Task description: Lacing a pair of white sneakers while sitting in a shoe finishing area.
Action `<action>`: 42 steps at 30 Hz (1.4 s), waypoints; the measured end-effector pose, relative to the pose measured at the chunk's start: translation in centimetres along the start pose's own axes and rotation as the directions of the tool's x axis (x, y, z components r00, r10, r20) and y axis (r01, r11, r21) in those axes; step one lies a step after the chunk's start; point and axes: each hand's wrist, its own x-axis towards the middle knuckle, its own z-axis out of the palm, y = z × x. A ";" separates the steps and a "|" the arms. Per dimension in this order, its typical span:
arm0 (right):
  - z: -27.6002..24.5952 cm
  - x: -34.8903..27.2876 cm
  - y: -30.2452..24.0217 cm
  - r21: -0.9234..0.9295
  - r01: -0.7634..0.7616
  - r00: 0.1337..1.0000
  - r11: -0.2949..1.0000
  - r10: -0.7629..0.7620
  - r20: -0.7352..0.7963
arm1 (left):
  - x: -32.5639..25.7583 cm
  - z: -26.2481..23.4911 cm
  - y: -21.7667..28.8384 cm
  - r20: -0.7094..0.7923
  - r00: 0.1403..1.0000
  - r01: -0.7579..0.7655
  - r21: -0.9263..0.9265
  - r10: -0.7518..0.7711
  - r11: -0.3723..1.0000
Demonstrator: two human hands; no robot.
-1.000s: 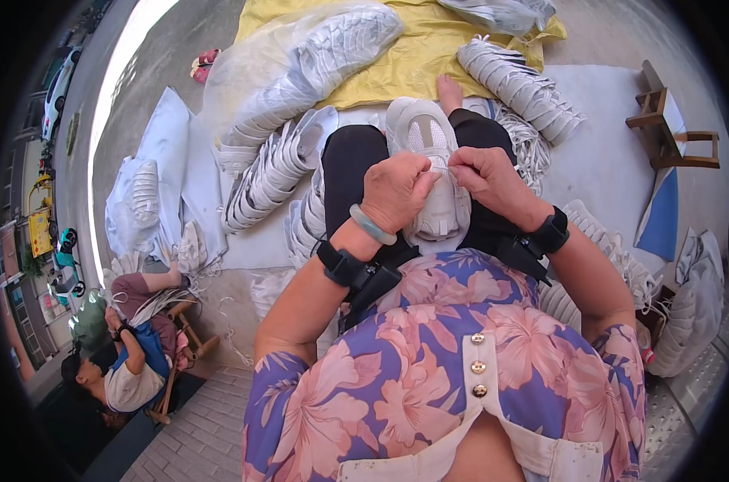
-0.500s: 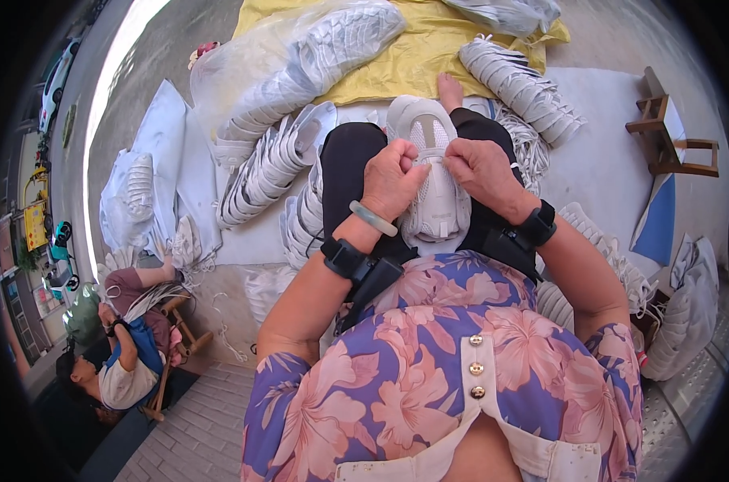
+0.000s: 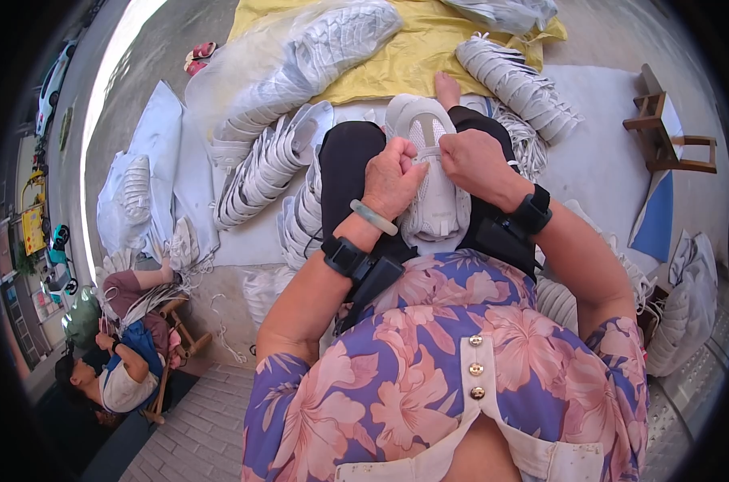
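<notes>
A white shoe upper [image 3: 435,201] lies between my knees, its heel end toward my body and its mesh tongue [image 3: 429,128] farther away. My left hand [image 3: 391,178] is closed at the left edge of its opening, thumb and fingers pinched together. Opposite it, my right hand [image 3: 479,165] is closed too, its fingers curled at the right edge. A thin white shoelace [image 3: 430,151] runs across the tongue between the two hands. The fingertips hide most of the lace and its ends.
Stacks of nested white uppers [image 3: 260,177] lie left of my legs, with another stack [image 3: 519,90] beyond on a yellow sheet [image 3: 429,48]. Loose white laces [image 3: 527,145] pile by my right knee. A wooden stool [image 3: 666,132] stands far right. Another person [image 3: 127,361] sits at lower left.
My right hand has moved slightly left and up, closer to my left hand, and turned more knuckles-up. My left hand and the shoe upper have hardly moved.
</notes>
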 end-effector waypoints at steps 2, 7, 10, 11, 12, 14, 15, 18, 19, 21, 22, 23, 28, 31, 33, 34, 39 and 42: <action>0.0 0.3 0.0 -0.063 0.019 1.000 0.998 -0.017 0.025 | 0.1 0.0 0.0 0.014 1.000 0.010 0.004 -0.010 1.000; 0.2 1.0 1.9 0.541 -0.347 0.916 0.766 0.151 0.373 | 0.3 0.0 -0.2 0.030 0.999 0.015 0.002 -0.015 1.000; 1.1 0.4 2.2 0.716 -0.391 0.913 0.578 0.145 0.381 | 0.4 0.1 -0.3 0.031 1.000 0.004 -0.004 -0.004 1.000; 1.3 0.3 2.1 0.683 -0.322 0.940 0.656 0.138 0.310 | 0.4 0.2 -0.3 0.035 0.999 0.009 -0.017 -0.009 1.000; 1.4 0.2 1.9 0.714 -0.281 0.953 0.641 0.094 0.290 | 0.5 0.1 -0.3 0.033 0.999 0.000 -0.028 0.001 1.000; 1.3 -0.3 1.5 0.213 0.065 0.997 0.975 -0.055 -0.052 | 0.7 0.1 -0.3 0.062 0.998 0.020 -0.012 -0.020 1.000; 1.1 -0.5 1.3 0.226 0.053 0.998 0.973 -0.046 -0.038 | 0.9 0.0 -0.4 0.071 0.997 0.008 -0.007 -0.007 1.000; 0.7 -0.7 0.7 0.128 0.032 0.997 0.991 -0.023 -0.075 | 1.5 0.0 -0.6 0.143 0.981 0.159 -0.180 -0.134 0.971; 0.6 -0.5 0.6 0.086 0.036 0.998 0.996 -0.032 -0.054 | 1.5 -0.1 -0.7 0.154 0.978 0.168 -0.192 -0.139 0.967; 0.7 -0.3 0.5 0.040 0.038 0.999 0.998 -0.037 -0.034 | 1.7 0.0 -0.9 0.166 0.973 0.193 -0.196 -0.161 0.962; 0.9 -0.3 0.4 -0.010 0.054 0.998 0.999 -0.054 -0.022 | 1.7 0.1 -1.0 0.184 0.965 0.221 -0.201 -0.185 0.954; 1.1 -0.2 0.3 -0.058 0.062 0.998 0.996 -0.062 -0.013 | 1.7 0.2 -1.1 0.181 0.969 0.203 -0.190 -0.169 0.961; 2.2 0.7 0.3 0.046 0.110 0.994 0.993 -0.109 -0.023 | 1.3 0.4 -1.2 0.151 0.988 0.052 -0.099 -0.037 0.994; 2.5 0.6 0.8 0.180 0.065 0.997 0.981 -0.059 -0.040 | 0.2 0.8 -0.9 -0.015 0.994 -0.112 0.036 0.113 0.993; 2.5 0.5 1.2 0.271 -0.013 1.000 0.963 0.005 0.029 | -0.4 0.8 -0.6 -0.038 0.983 -0.181 0.011 0.181 0.983; 2.6 0.6 1.3 0.274 -0.008 0.999 0.962 -0.002 0.035 | -0.5 0.8 -0.5 -0.038 0.983 -0.179 0.019 0.180 0.984; 3.0 0.5 1.8 0.333 0.079 0.997 0.940 -0.082 -0.003 | -0.7 1.2 -0.2 -0.141 0.900 -0.393 0.148 0.413 0.907; 3.2 0.5 1.9 0.321 0.096 0.995 0.942 -0.097 -0.013 | -0.7 1.0 -0.3 -0.086 0.906 -0.388 0.223 0.414 0.894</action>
